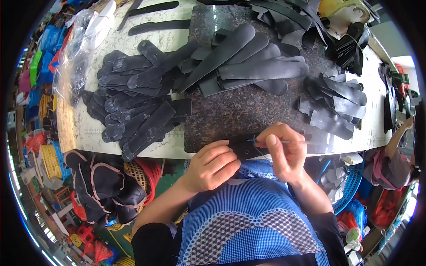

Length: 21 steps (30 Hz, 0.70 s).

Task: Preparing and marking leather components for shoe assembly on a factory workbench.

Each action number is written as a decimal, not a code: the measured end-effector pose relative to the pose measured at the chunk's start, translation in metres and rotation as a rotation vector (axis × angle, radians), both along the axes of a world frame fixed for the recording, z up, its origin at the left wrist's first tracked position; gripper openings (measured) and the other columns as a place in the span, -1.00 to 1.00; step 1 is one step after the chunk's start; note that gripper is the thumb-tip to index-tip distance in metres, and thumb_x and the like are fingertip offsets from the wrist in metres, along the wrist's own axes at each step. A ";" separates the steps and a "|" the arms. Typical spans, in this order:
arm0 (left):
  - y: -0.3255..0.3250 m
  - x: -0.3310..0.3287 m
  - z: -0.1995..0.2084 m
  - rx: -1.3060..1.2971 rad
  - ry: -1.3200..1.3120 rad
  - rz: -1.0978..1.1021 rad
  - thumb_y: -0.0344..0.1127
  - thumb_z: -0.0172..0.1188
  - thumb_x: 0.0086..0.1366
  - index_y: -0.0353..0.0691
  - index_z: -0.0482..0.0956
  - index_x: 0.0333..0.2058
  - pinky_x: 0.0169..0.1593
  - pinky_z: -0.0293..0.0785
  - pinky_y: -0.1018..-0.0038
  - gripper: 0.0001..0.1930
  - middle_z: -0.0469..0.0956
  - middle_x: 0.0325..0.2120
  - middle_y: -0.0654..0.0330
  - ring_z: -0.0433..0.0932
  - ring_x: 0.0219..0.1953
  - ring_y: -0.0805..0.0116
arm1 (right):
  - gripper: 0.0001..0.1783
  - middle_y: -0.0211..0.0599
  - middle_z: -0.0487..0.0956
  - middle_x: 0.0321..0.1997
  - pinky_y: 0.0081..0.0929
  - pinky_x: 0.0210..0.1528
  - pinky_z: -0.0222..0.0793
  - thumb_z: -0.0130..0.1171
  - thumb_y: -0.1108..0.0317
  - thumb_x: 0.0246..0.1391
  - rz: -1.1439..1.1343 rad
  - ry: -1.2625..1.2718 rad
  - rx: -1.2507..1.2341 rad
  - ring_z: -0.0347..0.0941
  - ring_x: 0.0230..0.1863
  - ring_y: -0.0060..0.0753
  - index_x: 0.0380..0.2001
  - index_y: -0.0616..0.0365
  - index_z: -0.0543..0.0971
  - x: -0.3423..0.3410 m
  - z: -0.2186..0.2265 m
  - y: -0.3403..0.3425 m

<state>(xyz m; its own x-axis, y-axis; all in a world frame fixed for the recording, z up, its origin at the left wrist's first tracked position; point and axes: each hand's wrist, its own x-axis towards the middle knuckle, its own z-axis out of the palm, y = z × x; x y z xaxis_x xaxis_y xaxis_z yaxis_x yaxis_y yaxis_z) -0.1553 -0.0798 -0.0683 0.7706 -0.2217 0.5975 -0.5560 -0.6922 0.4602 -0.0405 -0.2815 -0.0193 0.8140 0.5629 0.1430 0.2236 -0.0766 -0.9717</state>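
My right hand [286, 150] pinches a slim pen [290, 142] with a blue tip that points left. Under the tip lies a black leather-like strip [242, 144], dark against the stone slab [248, 117] at the table's near edge. Against the strip's left part, my left hand [213, 164] is closed, its fingers curled together and its thumb hidden. Beyond the hands, several long black strips [264, 70] with rounded ends are heaped on the slab. More black strips [137, 119] lie piled to the left, and a smaller stack of strips [337, 102] sits at the right.
Clear plastic wrap [73, 66] lies along the table's left side. A tied black bundle [353, 46] is at the far right. Below the table stand a blue basket [350, 186] on the right and a red basket [153, 177] on the left. Another person's arm [397, 137] shows far right.
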 end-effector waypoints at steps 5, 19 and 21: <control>0.004 -0.009 -0.004 -0.025 -0.048 0.159 -0.36 0.42 0.04 -0.08 0.78 -0.23 0.02 0.53 0.33 -0.75 0.64 -0.23 0.30 0.63 -0.13 0.31 | -0.94 -0.21 0.68 -0.36 -0.34 -0.30 0.51 0.26 0.49 0.28 0.099 -0.082 -0.083 0.61 -0.39 -0.20 -0.27 0.24 0.67 0.000 -0.008 0.011; 0.007 -0.004 0.002 0.095 -0.030 0.110 -0.34 0.39 0.15 -0.04 0.80 -0.20 0.02 0.54 0.40 -0.79 0.67 -0.14 0.34 0.61 -0.10 0.38 | -0.95 -0.19 0.67 -0.39 -0.40 -0.32 0.54 0.28 0.52 0.25 0.061 -0.020 -0.083 0.63 -0.40 -0.28 -0.29 0.29 0.66 -0.001 -0.009 0.013; 0.005 0.006 0.007 0.208 -0.021 0.084 -0.29 0.34 0.22 0.00 0.80 -0.11 0.01 0.51 0.46 -0.75 0.69 -0.05 0.37 0.60 -0.05 0.42 | -0.81 -0.22 0.67 -0.36 -0.50 -0.23 0.54 0.16 0.44 0.43 0.001 0.177 0.081 0.63 -0.33 -0.45 -0.26 0.32 0.65 0.000 -0.002 0.003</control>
